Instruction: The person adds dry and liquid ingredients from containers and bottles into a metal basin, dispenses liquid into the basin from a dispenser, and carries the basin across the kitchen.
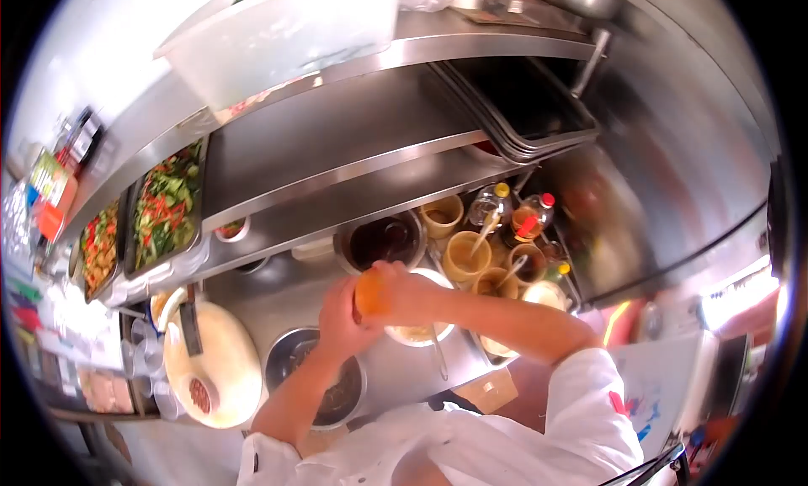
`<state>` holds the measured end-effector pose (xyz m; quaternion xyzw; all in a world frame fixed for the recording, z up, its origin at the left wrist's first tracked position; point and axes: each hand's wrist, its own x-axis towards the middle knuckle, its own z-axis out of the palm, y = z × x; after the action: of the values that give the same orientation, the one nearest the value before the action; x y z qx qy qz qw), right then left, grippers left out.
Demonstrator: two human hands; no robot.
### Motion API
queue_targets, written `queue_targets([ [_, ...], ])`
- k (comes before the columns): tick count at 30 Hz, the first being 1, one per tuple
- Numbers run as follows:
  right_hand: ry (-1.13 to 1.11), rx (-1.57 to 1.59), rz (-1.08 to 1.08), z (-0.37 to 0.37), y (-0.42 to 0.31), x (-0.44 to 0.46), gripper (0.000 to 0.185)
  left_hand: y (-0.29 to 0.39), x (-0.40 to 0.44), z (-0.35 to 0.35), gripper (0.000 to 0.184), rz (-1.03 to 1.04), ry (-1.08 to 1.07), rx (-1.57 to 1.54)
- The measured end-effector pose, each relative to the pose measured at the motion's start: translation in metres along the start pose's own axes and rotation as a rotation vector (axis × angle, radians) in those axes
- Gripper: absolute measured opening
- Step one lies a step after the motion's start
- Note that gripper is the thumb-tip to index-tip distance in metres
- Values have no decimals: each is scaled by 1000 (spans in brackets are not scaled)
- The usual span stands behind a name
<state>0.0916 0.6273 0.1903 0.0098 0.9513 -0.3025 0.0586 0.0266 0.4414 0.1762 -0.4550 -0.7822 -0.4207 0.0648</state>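
Both my hands are up in front of me over the worktop [282, 297], w/ an orange thing [373, 292] btwn them. L hand [339, 318] has its fingers curled round the near L side; R hand [408, 294] wraps the other side, fingers closed too. Prob. some kind of jar or cup, but it's blurry & my hands cover most of it, so can't say for sure.

Just beyond: bowl of dark liquid [347, 249]. Under R hand & forearm, partly hidden: white bowl [433, 277] w/ a utensil handle [440, 358] sticking out toward me. Metal bowl [282, 355] sits by my L forearm; further L, round chopping board [236, 360] w/ a cleaver [193, 328] on it. Over on the R, yellowish tubs [462, 265], some w/ spoons, next to a red-capped bottle [532, 219].
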Motion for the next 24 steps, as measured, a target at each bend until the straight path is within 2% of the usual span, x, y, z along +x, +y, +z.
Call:
queue_targets([
  [2, -9, 88, 78, 5, 3, 16, 106, -20, 9, 7, 73, 59, -9, 144],
  [4, -94, 217, 170, -31, -6, 26, 105, -23, 24, 8, 74, 0, 33, 154],
  [6, 40, 519, 244, -33, 3, 36, 109, -36, 38, 13, 79, -64, 139, 165],
  [7, 169, 430, 233, -21, 10, 42, 116, -42, 51, 10, 79, -170, 225, 80],
  [8, 213, 530, 200, -26, 0, 33, 115, -49, 66, 7, 79, -269, 313, -10],
  [10, 211, 690, 104, -10, -1, 15, 109, -105, 94, 17, 81, -304, 552, -142],
  [12, 102, 654, 90, 12, -3, -12, 101, -141, 118, 8, 81, -440, 535, 57],
  [13, 102, 518, 84, 37, 3, -23, 84, -155, 119, 6, 82, -513, 523, 154],
  [15, -68, 624, 178, 49, -9, -42, 70, -181, 108, 17, 84, -490, 520, 390],
  [16, -121, 681, 187, 57, -14, -47, 67, -190, 98, 19, 85, -491, 515, 518],
  [20, -186, 766, 104, 110, -23, -44, 57, -131, 9, -32, 76, -255, 478, 347],
  [22, -191, 737, 66, 134, -41, -30, 50, -107, -69, -72, 53, -291, 460, 222],
  [24, -177, 654, -110, 160, -67, -6, 46, -92, -164, -104, 28, -468, 483, 296],
])
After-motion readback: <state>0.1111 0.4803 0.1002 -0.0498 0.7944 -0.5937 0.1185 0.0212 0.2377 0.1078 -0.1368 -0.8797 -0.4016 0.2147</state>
